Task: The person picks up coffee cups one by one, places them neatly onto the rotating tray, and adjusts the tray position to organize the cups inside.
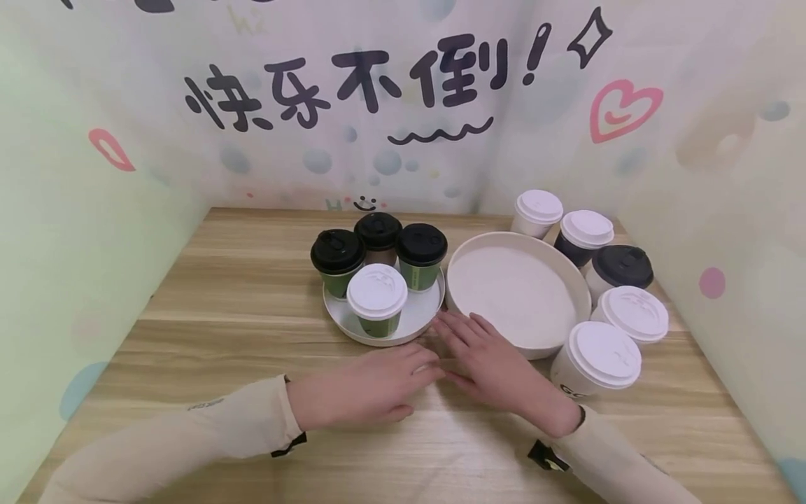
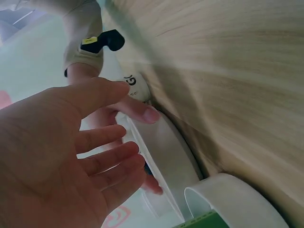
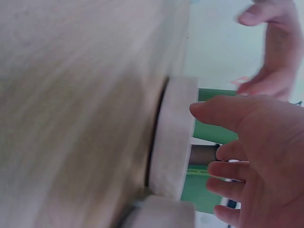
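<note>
A round white plate holds three paper cups with black lids, one of them a green cup, and a green cup with a white lid. Beside it lies a larger, deeper round tray with a bare inside. My left hand hovers in front of the plate, its fingers loosely extended and holding nothing. In front of where plate and tray meet, my right hand has its fingertips right at the two rims. Both palms, the left and the right, show nothing gripped.
Several lidded paper cups line the tray's right side, from a white cup at the back to a white cup with lettering nearest me. A printed curtain hangs behind the wooden table and at both sides.
</note>
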Demonstrator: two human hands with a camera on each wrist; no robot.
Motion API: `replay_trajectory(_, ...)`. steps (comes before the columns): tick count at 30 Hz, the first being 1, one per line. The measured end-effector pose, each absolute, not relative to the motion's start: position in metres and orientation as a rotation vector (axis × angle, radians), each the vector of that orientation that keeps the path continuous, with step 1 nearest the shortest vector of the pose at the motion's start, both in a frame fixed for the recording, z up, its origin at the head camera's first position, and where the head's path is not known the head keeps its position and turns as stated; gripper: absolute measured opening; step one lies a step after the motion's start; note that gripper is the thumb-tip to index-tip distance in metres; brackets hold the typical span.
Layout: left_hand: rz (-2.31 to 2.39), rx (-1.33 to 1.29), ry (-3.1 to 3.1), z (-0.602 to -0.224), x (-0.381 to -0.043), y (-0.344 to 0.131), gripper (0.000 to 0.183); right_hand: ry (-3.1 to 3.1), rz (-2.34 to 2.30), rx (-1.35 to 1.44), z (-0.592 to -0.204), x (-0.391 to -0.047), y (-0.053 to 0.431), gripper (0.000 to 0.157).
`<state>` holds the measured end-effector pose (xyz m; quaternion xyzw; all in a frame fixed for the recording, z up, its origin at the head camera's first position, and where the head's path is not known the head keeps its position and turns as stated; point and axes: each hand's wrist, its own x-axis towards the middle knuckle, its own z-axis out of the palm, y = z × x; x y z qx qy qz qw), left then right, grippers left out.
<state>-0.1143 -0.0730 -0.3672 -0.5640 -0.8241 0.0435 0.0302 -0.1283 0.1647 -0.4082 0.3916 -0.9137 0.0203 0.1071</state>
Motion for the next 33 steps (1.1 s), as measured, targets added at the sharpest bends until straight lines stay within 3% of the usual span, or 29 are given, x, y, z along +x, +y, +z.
replay_trajectory(22, -0.007, -1.618, -2.607, -0.391, -0.13, -0.043, 0.07, -2.607, 0.104, 0.907, -0.356, -0.104, 0.221, 0.086)
replay_trajectory(28, -0.044, -1.586, -2.653, -0.394, -0.134, -0.039, 0.07, -2.608, 0.202, 0.821, -0.347, -0.099, 0.242, 0.073)
replay_trajectory(33, -0.048, -1.569, -2.632, -0.397, -0.138, -0.034, 0.07, -2.61, 0.273, 0.742, -0.341, -0.094, 0.259, 0.084)
